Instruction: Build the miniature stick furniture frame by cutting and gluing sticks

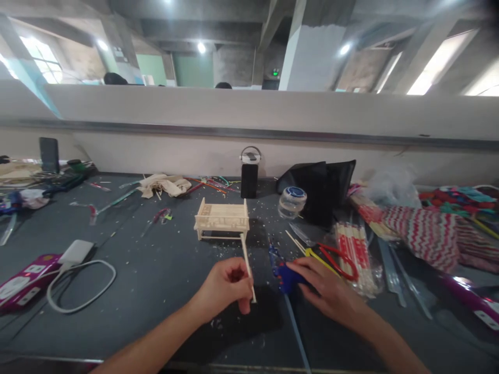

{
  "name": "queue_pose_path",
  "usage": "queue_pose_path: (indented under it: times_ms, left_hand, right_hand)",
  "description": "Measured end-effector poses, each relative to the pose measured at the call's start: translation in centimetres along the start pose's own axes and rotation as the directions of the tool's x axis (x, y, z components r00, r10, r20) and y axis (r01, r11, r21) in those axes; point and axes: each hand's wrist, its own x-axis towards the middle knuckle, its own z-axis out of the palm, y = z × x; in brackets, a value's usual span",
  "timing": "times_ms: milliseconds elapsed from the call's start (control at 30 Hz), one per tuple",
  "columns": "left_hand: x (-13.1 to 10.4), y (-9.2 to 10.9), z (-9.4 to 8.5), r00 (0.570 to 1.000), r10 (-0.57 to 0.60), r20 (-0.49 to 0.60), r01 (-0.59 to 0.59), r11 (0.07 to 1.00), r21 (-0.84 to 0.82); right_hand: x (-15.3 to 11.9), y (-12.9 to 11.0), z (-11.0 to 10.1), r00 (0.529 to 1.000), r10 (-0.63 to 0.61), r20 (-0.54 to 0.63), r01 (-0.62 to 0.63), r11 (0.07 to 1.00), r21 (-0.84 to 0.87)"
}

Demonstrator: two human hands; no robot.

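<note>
My left hand [224, 285] pinches a thin pale wooden stick [246, 252] between thumb and fingers. The stick slants upward, its far end close to the front right corner of a small wooden model [223, 214] that looks like a little bed or bench with corner posts. I cannot tell whether they touch. Lying over a blue glue gun [288, 279], my right hand [331, 291] has its fingers closed about the handle. The gun's nozzle points away from me, and a long translucent glue stick [297, 332] runs from its back toward the table's front edge.
Red-handled scissors [339, 262] and a pack of wooden sticks [356, 249] lie at right. Behind are a lidded jar [292, 202], a black bag [323, 192] and a dark upright phone-like block [249, 181]. A white charger [78, 253] with cable sits left. Scraps litter the table.
</note>
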Motion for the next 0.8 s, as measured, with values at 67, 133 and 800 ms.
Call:
queue_pose_path:
  times_ms: [67,133,800]
  left_hand:
    - [-0.8,0.0,-0.6,1.000,0.007,-0.027,-0.010,0.991,-0.130]
    - [-1.1,0.0,-1.0,0.999,0.024,-0.049,-0.033,0.981,-0.189]
    - [0.0,5.5,-11.4,0.806,0.577,-0.136,-0.231,0.517,0.824]
  right_hand:
    - [1.2,-0.6,0.5,0.999,-0.017,0.047,0.016,1.000,0.024]
    - [2.3,-1.5,0.2,0.999,-0.005,0.037,0.004,1.000,0.029]
    - [12.2,-4.2,1.8,0.938,0.028,-0.346,-0.075,0.990,-0.122]
